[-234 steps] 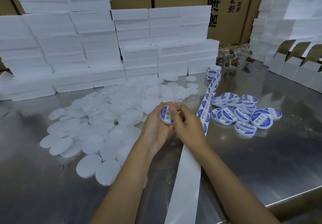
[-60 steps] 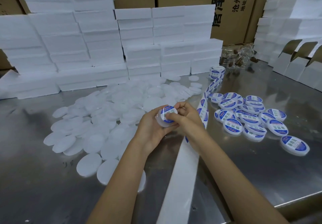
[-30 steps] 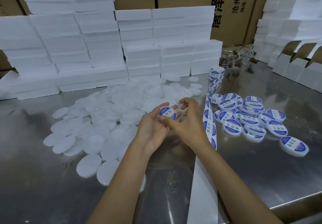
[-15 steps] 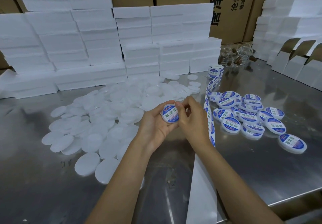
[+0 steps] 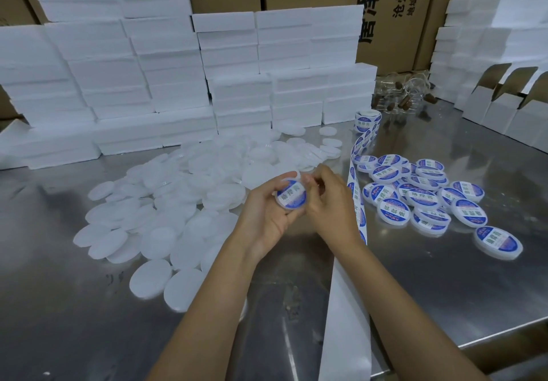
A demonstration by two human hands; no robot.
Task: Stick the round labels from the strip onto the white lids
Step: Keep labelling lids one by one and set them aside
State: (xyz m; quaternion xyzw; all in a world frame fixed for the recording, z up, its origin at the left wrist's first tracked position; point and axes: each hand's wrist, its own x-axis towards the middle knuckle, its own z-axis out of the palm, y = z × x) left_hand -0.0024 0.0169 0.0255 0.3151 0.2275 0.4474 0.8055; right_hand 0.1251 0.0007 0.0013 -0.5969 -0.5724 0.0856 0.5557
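Seen from above and behind two bare forearms reaching over a shiny metal table [image 5: 444,291].

Left hand [image 5: 268,213] — cupped around a round white lid [image 5: 291,197], fingers curled at its far rim, thumb along the near side. A blue and white round label [image 5: 292,197] already on the lid's top face, tilted toward the camera.

Right hand [image 5: 327,203] — just beside the lid on its right, fingertips [image 5: 308,178] bunched at the lid's upper edge, touching or nearly touching it. Not a grip around the lid; whether anything is pinched between the fingertips cannot be told.

Strip of labels [image 5: 357,203] running from a small roll [image 5: 367,120] at the back of the table, down past the right wrist, printed circles showing on the upper stretch. Below the wrist, bare white backing [image 5: 347,321] trailing off the near edge.

To the left, a wide scatter of plain white lids [image 5: 166,208], overlapping in a loose heap. To the right of the strip, a smaller pile of labelled lids [image 5: 421,197], with one lying apart nearer the front [image 5: 498,243].

Behind, stacked white foam blocks [image 5: 166,63] forming a low wall, brown cardboard cartons [image 5: 385,10] with dark printed characters behind them. At far right, more white stacks and open small white boxes [image 5: 504,108]. Between these and the roll, a cluster of clear jars [image 5: 406,93], too blurred to describe further.
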